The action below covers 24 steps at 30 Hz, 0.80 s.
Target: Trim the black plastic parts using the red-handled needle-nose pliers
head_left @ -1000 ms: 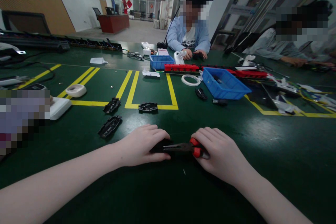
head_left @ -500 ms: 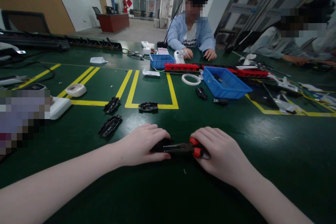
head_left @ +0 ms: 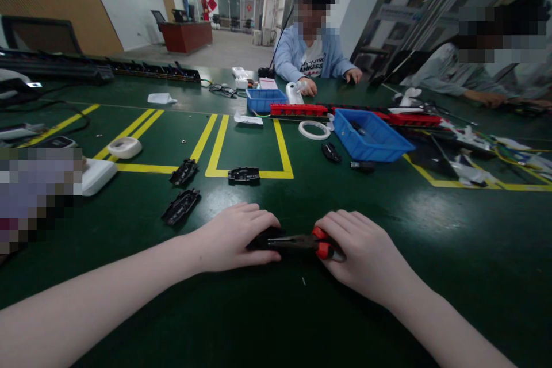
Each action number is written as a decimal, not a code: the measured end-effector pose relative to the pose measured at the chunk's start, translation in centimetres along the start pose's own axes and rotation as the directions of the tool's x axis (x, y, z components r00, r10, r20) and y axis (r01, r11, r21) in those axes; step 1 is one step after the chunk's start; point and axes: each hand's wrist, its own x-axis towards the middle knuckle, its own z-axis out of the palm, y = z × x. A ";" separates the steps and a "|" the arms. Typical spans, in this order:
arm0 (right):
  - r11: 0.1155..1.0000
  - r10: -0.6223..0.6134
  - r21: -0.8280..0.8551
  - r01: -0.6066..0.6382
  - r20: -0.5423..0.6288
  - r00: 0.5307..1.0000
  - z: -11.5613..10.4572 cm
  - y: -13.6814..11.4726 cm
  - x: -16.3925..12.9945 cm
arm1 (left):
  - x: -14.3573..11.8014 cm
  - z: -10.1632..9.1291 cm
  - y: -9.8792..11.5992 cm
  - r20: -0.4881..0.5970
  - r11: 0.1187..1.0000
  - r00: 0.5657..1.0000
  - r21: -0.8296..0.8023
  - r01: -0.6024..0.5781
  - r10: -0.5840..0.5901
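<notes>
1. I am holding a small black part, apparently plastic, in my left hand, thumb and fingers closing around it; they are hiding most of its outline.
2. My right hand is gripping the long-nosed metal pliers with red-covered handles.
3. Key relation: the pliers are lying crosswise between the hands, long axis running left to right, tips pointing into the gap between left thumb and forefinger, right at the black part. Whether the tips are biting or only resting, I cannot tell.
4. Hands are facing each other, apart, the pliers bridging them; the left is the nearer, having the part in its grasp.
5. Room: the dark green worktop is stretching bare on the near side and to the right. Three black moulded shells are lying beyond the left hand; a blue plastic bin is standing well beyond the right. The near edge is not showing.
</notes>
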 end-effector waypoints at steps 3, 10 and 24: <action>1.000 0.000 -0.001 0.000 0.008 1.000 0.0 -0.2 0.0 | 0.0 -0.1 0.1 -0.004 1.000 1.000 0.002 -0.006 0.006; 1.000 0.009 0.003 -0.009 0.029 1.000 -0.1 -0.5 0.0 | 0.1 0.0 0.0 -0.005 1.000 1.000 0.014 -0.023 0.023; 0.999 -0.049 -0.020 0.048 -0.056 0.997 -0.5 0.1 -0.1 | 0.1 0.1 0.0 0.002 1.000 1.000 0.012 -0.024 0.024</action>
